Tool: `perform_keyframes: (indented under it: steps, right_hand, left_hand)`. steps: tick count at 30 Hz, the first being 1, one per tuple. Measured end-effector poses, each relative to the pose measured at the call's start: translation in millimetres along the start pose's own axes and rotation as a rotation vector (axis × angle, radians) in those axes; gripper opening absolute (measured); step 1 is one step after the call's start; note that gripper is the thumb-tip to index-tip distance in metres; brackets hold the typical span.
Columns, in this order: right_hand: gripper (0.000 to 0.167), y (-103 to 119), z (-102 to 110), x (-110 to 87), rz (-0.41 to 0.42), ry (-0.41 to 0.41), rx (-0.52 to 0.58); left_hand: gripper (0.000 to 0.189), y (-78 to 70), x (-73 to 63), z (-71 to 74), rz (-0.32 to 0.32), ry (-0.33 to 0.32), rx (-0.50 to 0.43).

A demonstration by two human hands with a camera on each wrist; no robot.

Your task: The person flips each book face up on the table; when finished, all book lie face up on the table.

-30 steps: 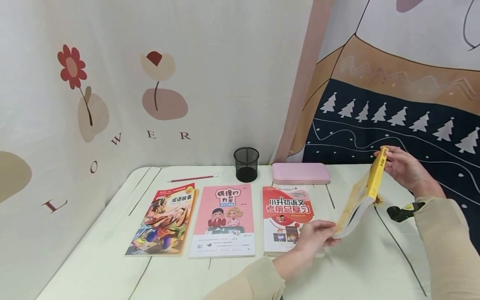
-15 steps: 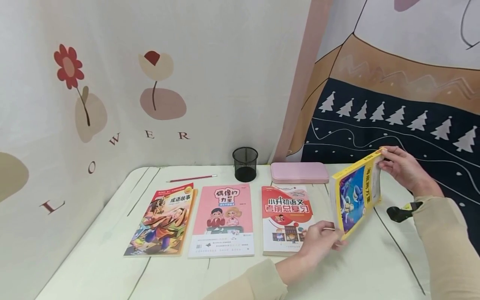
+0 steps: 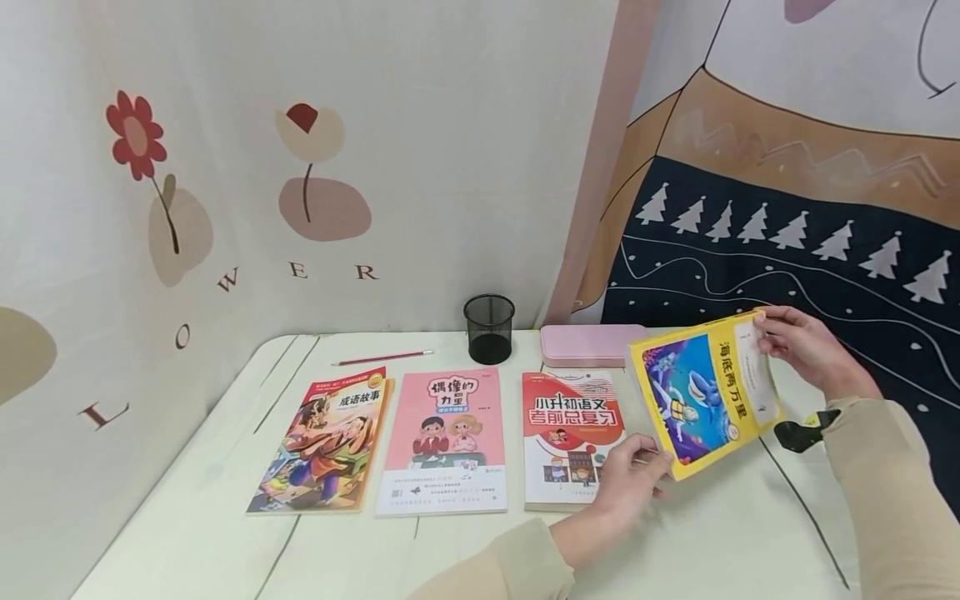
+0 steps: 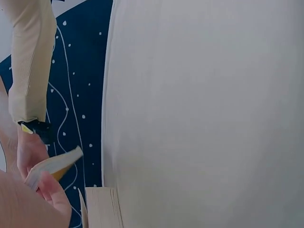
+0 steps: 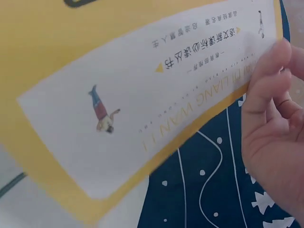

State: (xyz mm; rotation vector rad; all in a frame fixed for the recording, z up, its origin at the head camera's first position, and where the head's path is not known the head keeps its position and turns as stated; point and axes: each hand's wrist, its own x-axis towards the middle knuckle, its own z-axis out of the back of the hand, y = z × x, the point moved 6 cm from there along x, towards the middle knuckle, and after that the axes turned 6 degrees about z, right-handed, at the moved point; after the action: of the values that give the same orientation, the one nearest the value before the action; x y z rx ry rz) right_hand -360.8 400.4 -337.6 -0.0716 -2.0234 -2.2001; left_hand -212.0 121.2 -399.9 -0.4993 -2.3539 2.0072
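A yellow book [image 3: 705, 398] with a blue undersea picture is held up tilted above the right side of the table, front cover toward the head camera. My right hand [image 3: 801, 348] pinches its upper right corner. At the lower left corner, my left hand [image 3: 628, 483] grips it between thumb and fingers. The right wrist view shows the yellow and white cover [image 5: 128, 114] close up, with the right hand [image 5: 273, 118] at its edge. In the left wrist view the page edges [image 4: 54, 165] show between the two hands. Some left fingers are hidden behind the book.
On the table lie a red-and-white book [image 3: 570, 437], a pink book [image 3: 444, 442] and an orange-edged book [image 3: 322, 442] in a row. Behind them are a pencil [image 3: 384, 357], a black mesh pen holder [image 3: 490, 329] and a pink case [image 3: 588, 345]. Printed curtains hang behind.
Between my hands the yellow book has turned from showing its spine and page edges to showing its front cover. The right hand has lowered slightly; the books on the table have stayed put.
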Motion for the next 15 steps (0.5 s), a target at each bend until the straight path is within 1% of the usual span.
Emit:
perform_keyframes:
  steps: [2, 5, 8, 11, 13, 15]
  right_hand:
    - [0.029, 6.4, -5.8, -6.3, -0.016, -0.022, -0.067]
    - [0.033, 11.8, -12.3, -13.8, -0.055, -0.043, -0.268]
    - [0.042, 10.7, -15.0, -16.0, -0.081, -0.035, -0.407]
    - [0.054, 7.8, -16.4, -14.9, -0.092, -0.019, -0.490]
    - [0.059, 6.5, -18.0, -13.9, -0.099, -0.009, -0.512]
    - [0.061, 6.1, -20.2, -12.8, -0.106, 0.005, -0.522]
  left_hand:
    - [0.008, -0.5, 0.9, 2.1, -0.002, -0.036, 0.012]
    - [0.014, -1.0, 1.6, 3.7, 0.002, -0.074, 0.017]
    - [0.018, 0.4, 2.4, 3.1, 0.018, -0.092, 0.021]
    - [0.018, 3.7, 3.9, 0.7, 0.049, -0.096, 0.032]
    - [0.017, 6.3, 5.4, -2.4, 0.067, -0.092, 0.032]
    - [0.016, 8.9, 6.5, -6.2, 0.088, -0.091, 0.019]
